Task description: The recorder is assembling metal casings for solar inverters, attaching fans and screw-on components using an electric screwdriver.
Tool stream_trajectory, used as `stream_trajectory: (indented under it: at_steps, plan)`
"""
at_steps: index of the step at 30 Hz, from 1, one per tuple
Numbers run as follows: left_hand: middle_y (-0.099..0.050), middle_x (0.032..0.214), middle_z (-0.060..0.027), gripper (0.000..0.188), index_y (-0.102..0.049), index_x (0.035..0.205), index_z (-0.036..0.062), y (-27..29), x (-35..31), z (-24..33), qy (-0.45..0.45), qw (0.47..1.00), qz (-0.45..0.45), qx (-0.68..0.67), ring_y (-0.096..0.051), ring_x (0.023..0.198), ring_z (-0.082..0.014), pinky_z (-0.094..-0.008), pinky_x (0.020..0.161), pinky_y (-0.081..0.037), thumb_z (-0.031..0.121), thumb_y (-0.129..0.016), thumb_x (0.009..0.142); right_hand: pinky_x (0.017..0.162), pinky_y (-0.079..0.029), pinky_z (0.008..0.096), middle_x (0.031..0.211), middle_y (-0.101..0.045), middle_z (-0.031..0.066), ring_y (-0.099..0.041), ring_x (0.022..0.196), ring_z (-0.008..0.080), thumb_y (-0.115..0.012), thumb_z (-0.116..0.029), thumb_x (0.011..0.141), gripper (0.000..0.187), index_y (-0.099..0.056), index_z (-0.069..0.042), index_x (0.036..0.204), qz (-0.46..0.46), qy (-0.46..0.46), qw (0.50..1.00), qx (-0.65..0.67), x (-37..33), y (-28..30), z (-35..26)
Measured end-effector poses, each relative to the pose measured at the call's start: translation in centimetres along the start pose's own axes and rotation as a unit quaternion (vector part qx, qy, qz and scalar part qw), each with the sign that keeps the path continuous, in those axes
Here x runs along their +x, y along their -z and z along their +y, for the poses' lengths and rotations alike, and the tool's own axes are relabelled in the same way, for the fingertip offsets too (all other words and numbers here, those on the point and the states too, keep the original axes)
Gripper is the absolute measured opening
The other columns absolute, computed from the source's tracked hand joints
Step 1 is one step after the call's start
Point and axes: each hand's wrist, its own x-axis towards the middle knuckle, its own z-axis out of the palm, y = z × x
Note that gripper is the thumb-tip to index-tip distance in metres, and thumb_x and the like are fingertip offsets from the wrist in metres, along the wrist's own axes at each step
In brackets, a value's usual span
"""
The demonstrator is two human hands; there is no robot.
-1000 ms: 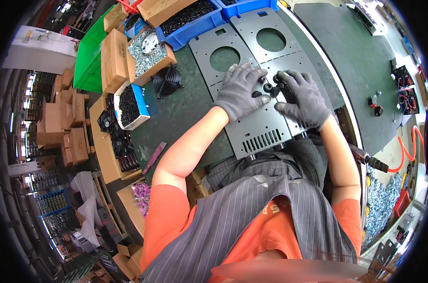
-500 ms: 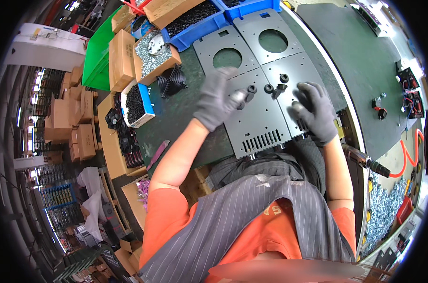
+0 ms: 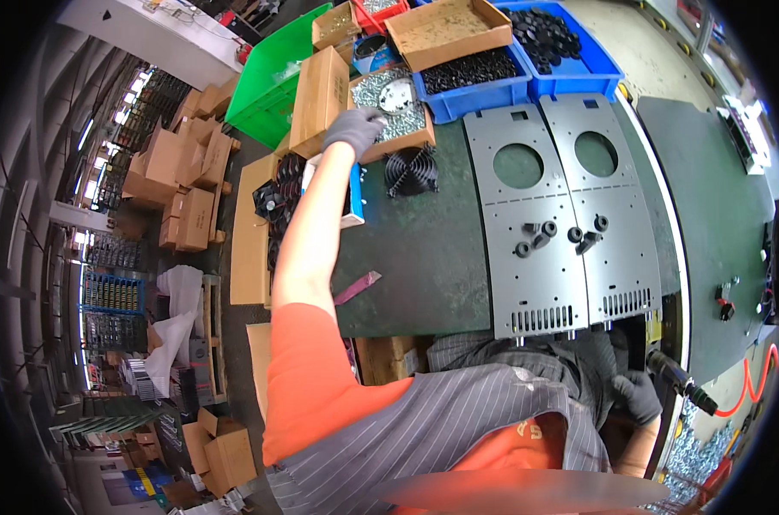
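My left hand (image 3: 353,130), in a grey glove, reaches far out to the cardboard box of silver screws (image 3: 383,96). Its fingers are bent in at the box's left side, and whatever they hold is hidden. Near my lap, at the table's front edge, my right hand (image 3: 637,396), also gloved, hangs with loosely bent fingers and nothing visible in it. It is close to a power screwdriver (image 3: 671,372). Two grey perforated metal panels (image 3: 535,287) (image 3: 627,257) lie side by side before me, each with a large round hole. Several black rubber rings (image 3: 549,228) lie loose on them.
Blue bins (image 3: 478,106) of black parts stand behind the panels, a shallow cardboard tray (image 3: 448,39) resting across one. A black fan guard (image 3: 411,172) lies beside the screw box. A green crate (image 3: 273,90) stands at far left. The screwdriver's red coiled hose (image 3: 748,390) runs right.
My left hand has left the panels and moved far left to the screw box. My right hand has dropped toward my lap. The rubber rings stay on the panels; the whole view has shifted.
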Motion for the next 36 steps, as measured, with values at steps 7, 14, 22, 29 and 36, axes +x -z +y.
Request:
stream_trajectory:
  at_steps: [7, 14, 22, 29, 36]
  plan:
    - [-0.044, 0.136, -0.0211, 0.064, -0.042, 0.136, 0.012, -1.7, 3.8, -1.0, 0.048, 0.985, -0.141, 0.089, -0.044, 0.125, -0.0337, -0.0406, 0.103, -0.038, 0.05, -0.053, 0.085, 0.056, -0.051, 0.0306, 0.096, -0.063, 0.0089, -0.062, 0.071, 0.0198, -0.068, -0.019, 0.08, 0.045, -0.054, 0.001, 0.117, 0.301, -0.214, 0.929, 0.0, -4.6, 2.1, 5.1]
    - [-0.05, 0.133, -0.0156, 0.056, -0.048, 0.133, 0.0153, -2.4, 3.8, -0.6, 0.064, 0.989, -0.128, 0.031, -0.05, 0.12, -0.0306, -0.0374, 0.102, -0.038, 0.031, -0.054, 0.08, 0.092, -0.042, 0.0322, 0.114, -0.06, 0.0087, -0.056, 0.1, 0.02, -0.06, -0.008, 0.085, 0.041, -0.052, 0.004, 0.124, 0.451, 0.095, 0.883, 0.084, -3.1, 0.4, 2.7]
    - [-0.052, 0.089, -0.0065, 0.012, -0.053, 0.096, 0.0059, -2.2, 4.5, -1.9, 0.232, 0.743, -0.059, -0.625, -0.054, 0.078, -0.0188, -0.0285, 0.054, -0.052, 0.01, -0.057, 0.085, 0.102, -0.038, 0.0347, 0.123, -0.055, 0.0124, -0.053, 0.113, 0.0215, -0.062, 0.005, 0.077, 0.06, -0.04, 0.005, 0.133, 0.288, 0.277, 0.902, 0.165, 0.2, 3.4, 5.4]
    - [-0.051, 0.084, -0.0081, 0.014, -0.052, 0.104, 0.004, -2.5, 5.4, -3.6, 0.268, 0.555, -0.039, -0.786, -0.046, 0.059, -0.0098, -0.0165, 0.043, -0.037, 0.008, -0.044, 0.093, 0.1, -0.04, 0.0348, 0.121, -0.055, 0.0127, -0.053, 0.112, 0.0224, -0.066, 0.002, 0.076, 0.06, -0.042, 0.005, 0.131, 0.322, 0.265, 0.904, 0.093, 0.1, 2.2, 3.6]
    - [-0.048, 0.07, 0.0001, 0.016, -0.055, 0.102, 0.0088, -2.2, 4.4, -3.8, 0.227, 0.545, -0.062, -0.805, -0.034, 0.046, -0.0056, -0.0161, 0.036, -0.028, 0.02, -0.047, 0.096, 0.098, -0.042, 0.0332, 0.119, -0.056, 0.013, -0.055, 0.108, 0.0216, -0.067, 0.005, 0.077, 0.055, -0.045, 0.006, 0.128, 0.336, 0.265, 0.899, 0.094, 1.4, 2.9, 4.7]
